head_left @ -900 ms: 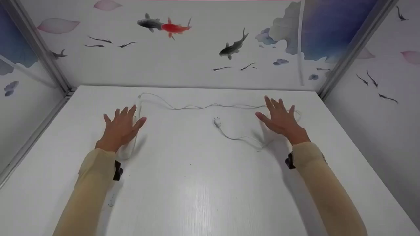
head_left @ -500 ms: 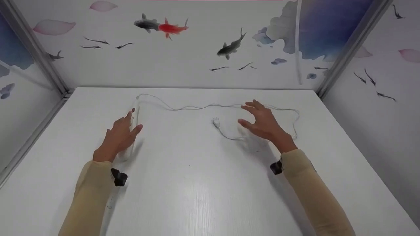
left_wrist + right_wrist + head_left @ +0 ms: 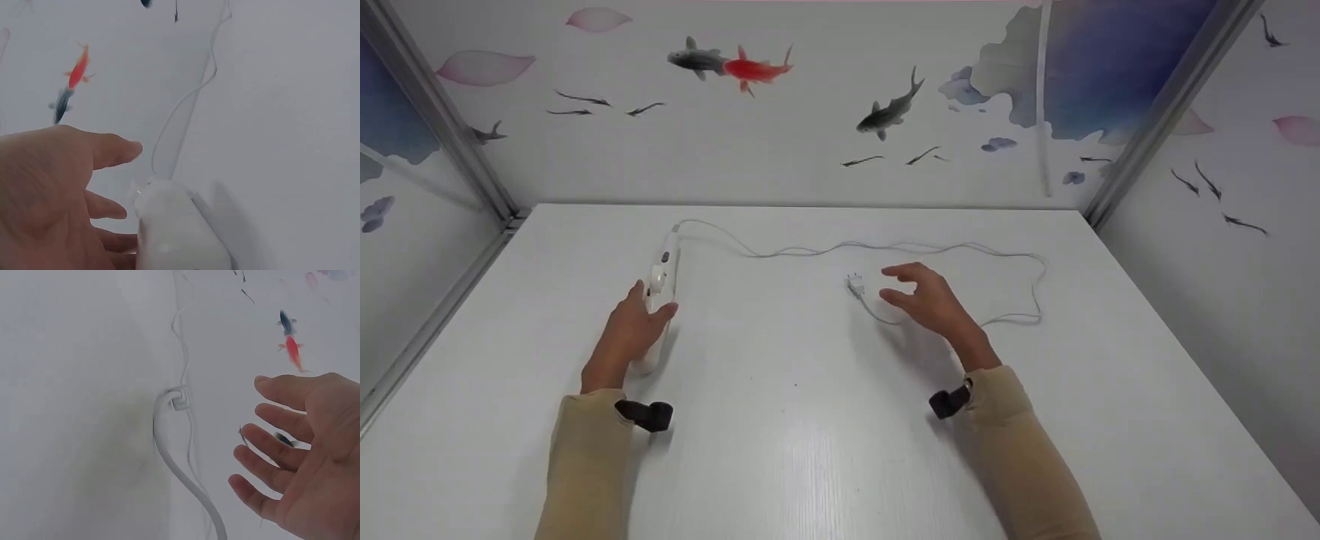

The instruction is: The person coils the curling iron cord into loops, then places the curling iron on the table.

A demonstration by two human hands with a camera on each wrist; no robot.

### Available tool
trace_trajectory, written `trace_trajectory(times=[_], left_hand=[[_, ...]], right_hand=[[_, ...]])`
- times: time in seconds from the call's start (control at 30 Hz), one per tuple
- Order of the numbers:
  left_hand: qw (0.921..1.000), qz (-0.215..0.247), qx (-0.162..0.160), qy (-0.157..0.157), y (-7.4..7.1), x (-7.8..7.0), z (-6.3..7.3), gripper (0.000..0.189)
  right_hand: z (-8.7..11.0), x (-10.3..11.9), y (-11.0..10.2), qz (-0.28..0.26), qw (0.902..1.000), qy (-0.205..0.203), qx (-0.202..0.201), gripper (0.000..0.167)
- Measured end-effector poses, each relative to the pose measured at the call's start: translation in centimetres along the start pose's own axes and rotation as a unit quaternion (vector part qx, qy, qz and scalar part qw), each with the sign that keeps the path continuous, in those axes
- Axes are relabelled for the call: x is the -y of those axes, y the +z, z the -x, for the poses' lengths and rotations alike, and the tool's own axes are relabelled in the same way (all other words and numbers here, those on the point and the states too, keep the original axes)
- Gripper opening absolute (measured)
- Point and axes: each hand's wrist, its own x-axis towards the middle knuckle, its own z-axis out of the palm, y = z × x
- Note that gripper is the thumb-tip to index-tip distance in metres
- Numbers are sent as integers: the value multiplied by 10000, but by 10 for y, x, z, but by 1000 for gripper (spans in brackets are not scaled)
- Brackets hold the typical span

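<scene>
A long white power strip [image 3: 670,262] lies lengthwise at the left of the table, with a raised white piece [image 3: 658,279] on its top. My left hand [image 3: 628,330] is over its near half, thumb and fingers spread about it. In the left wrist view, the fingers [image 3: 107,206] are beside the strip's near end [image 3: 177,230]; whether they touch it I cannot tell. My right hand [image 3: 930,300] hovers right of the white two-pin plug [image 3: 855,285], thumb and fingers apart, holding nothing. In the right wrist view, the plug [image 3: 180,398] stands left of the fingers [image 3: 275,416].
The thin white cord [image 3: 840,244] runs from the strip's far end across the back of the table, loops at the right and returns to the plug. Walls printed with fish surround the white table [image 3: 810,435] at the back and both sides.
My right hand has moved left and toward me, closer to the plug, its fingers drawing in. The left hand has slid back toward me along the strip, uncovering the strip's far half.
</scene>
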Motion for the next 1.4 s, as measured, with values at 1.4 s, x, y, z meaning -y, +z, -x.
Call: trace_trajectory(times=[1.4], left_hand=[[9965, 305, -705, -341, 10, 6, -1, 61]], right_hand=[[2, -16, 14, 969, 9846, 1023, 1038, 19]])
